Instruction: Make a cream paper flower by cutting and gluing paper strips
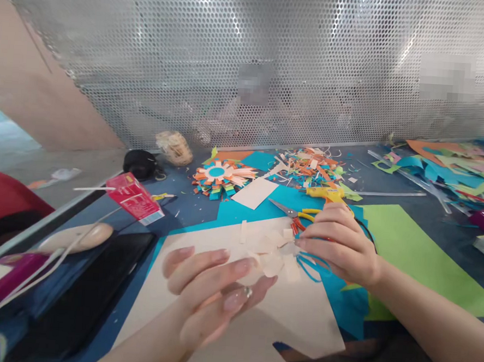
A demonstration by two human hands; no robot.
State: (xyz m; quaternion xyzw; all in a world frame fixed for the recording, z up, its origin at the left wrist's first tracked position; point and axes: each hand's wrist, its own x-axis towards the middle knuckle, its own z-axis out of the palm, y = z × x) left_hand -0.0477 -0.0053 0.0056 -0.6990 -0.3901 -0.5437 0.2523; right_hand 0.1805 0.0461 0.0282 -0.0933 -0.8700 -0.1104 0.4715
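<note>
My left hand (pixel 210 294) is closed in a pinch over the large cream sheet (pixel 216 338). Its thumb and fingers grip a small pale paper piece (pixel 272 266), partly hidden by the fingertips. My right hand (pixel 344 244) is curled, with fingertips close together just right of that piece; I cannot make out what they hold. Behind its knuckles shows a yellow glue gun (pixel 324 193), its handle hidden. Scissors (pixel 290 212) with yellow and orange handles lie left of the right hand. Small cream strips (pixel 244 231) and blue strips (pixel 308 267) lie around the fingers.
At the back are a layered paper flower (pixel 217 172) and a heap of paper scraps (pixel 312 169). Left stand a red carton (pixel 134 196), a black tablet-like slab (pixel 83 297) and white cables. A green sheet (pixel 417 263) lies right. Perforated metal (pixel 172 51) rises behind.
</note>
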